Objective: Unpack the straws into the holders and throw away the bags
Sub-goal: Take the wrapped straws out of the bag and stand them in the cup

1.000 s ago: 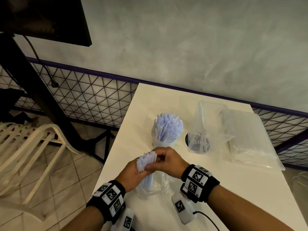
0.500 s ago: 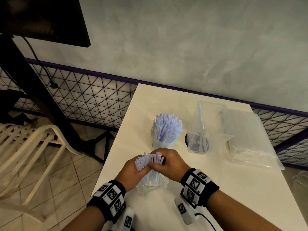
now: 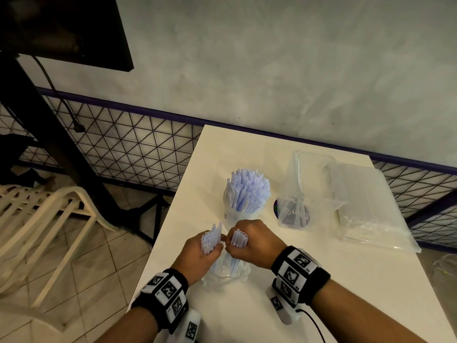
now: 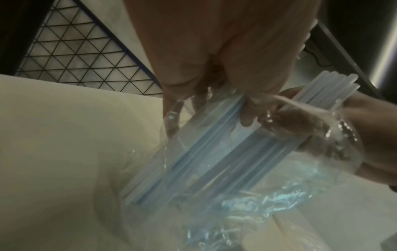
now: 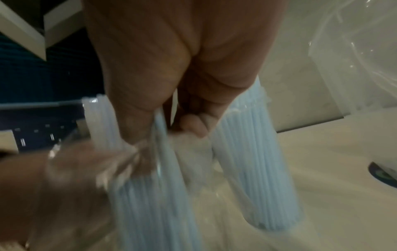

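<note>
Both hands work at the near middle of the white table [image 3: 346, 280], the left hand [image 3: 197, 253] and right hand [image 3: 252, 243] each gripping a bunch of straws above a crumpled clear bag [image 3: 222, 276]. Directly behind them stands a cup full of straws [image 3: 247, 194], blocking a straight reach forward. To its right stand a clear holder [image 3: 294, 214] and a flat bag of straws [image 3: 366, 209], crowding the far right. The near right of the tabletop lies bare, as does the far left strip toward the wall [image 3: 272, 70]. A wire fence [image 3: 123, 144] and a chair [image 3: 37, 219] stand left of the table.
</note>
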A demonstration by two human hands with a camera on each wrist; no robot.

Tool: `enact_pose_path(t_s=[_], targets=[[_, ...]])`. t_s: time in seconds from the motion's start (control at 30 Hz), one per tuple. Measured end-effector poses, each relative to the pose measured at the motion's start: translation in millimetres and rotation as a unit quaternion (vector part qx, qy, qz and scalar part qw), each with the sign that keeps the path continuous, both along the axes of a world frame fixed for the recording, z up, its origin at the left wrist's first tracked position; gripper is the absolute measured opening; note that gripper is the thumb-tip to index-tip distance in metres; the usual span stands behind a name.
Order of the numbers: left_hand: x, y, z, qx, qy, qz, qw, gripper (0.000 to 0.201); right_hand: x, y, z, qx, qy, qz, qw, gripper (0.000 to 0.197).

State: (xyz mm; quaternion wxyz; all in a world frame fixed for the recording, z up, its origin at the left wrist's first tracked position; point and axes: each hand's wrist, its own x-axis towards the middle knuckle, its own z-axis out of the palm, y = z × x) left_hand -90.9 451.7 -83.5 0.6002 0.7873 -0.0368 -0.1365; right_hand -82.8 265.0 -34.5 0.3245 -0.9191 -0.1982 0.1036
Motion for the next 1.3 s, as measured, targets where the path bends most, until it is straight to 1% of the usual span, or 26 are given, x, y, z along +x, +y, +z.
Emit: enact_pose_path(t_s=[0.07, 0.13, 0.17, 0.27, 0.37, 0.47, 0.57, 0.67, 0.8, 0.93, 1.0, 1.07, 1.13, 1.17, 1.2, 1.27, 1.3], targets=[[-1, 0, 1, -0.007, 0.0, 0.005, 1.0, 0.021, 1, -4, 24, 0.037, 0.017, -0.004, 0.999, 0.023], [0, 1, 1, -0.015, 0.008, 0.006, 1.0, 0.022, 5, -9, 57, 0.074, 0.021, -0.006, 0.997, 0.012], [1, 1, 0, -0.019, 0.013, 0.006, 1.0, 0.02, 7, -12, 75, 0.09, 0.016, -0.01, 0.996, 0.009], [2, 2, -1, -0.018, 0.016, 0.01, 1.0, 0.016, 15, -28, 124, 0.121, 0.0, -0.029, 0.992, 0.01], [3, 2, -4, -0.012, 0.013, -0.006, 1.0, 0.016, 27, -45, 150, 0.145, -0.039, -0.076, 0.986, 0.007], [3, 3, -7, -0.02, 0.018, -0.005, 1.0, 0.017, 43, -56, 151, 0.138, -0.05, -0.109, 0.983, 0.005], [3, 2, -7, -0.016, 0.019, -0.002, 1.0, 0.017, 55, -61, 144, 0.113, -0.044, -0.113, 0.986, 0.007], [4, 2, -8, -0.011, 0.024, 0.0, 1.0, 0.016, 65, -65, 143, 0.106, -0.059, -0.119, 0.985, 0.008], [4, 2, -8, -0.008, 0.025, 0.004, 1.0, 0.015, 74, -63, 144, 0.083, -0.06, -0.1, 0.99, 0.013], [3, 2, -8, -0.016, 0.027, 0.007, 0.999, 0.015, 78, -59, 141, 0.072, -0.047, -0.078, 0.993, 0.013], [3, 2, -8, -0.018, 0.029, 0.006, 0.999, 0.014, 80, -56, 134, 0.05, -0.037, -0.069, 0.996, 0.013], [3, 2, -9, -0.019, 0.027, 0.004, 0.999, 0.014, 83, -53, 123, 0.034, -0.024, -0.077, 0.996, 0.015], [3, 2, -9, -0.016, 0.026, 0.004, 1.0, 0.014, 84, -49, 111, 0.028, -0.021, -0.092, 0.995, 0.021], [3, 2, -10, -0.014, 0.027, 0.004, 1.0, 0.014, 84, -47, 107, 0.026, -0.033, -0.101, 0.994, 0.027], [3, 2, -10, -0.014, 0.027, 0.004, 1.0, 0.014, 83, -45, 103, 0.033, -0.054, -0.116, 0.991, 0.036], [3, 2, -10, -0.014, 0.03, 0.005, 0.999, 0.015, 81, -40, 96, 0.076, -0.107, -0.142, 0.981, 0.054], [3, 2, -10, -0.014, 0.031, 0.006, 0.999, 0.015, 80, -36, 93, 0.082, -0.136, -0.14, 0.977, 0.057]])
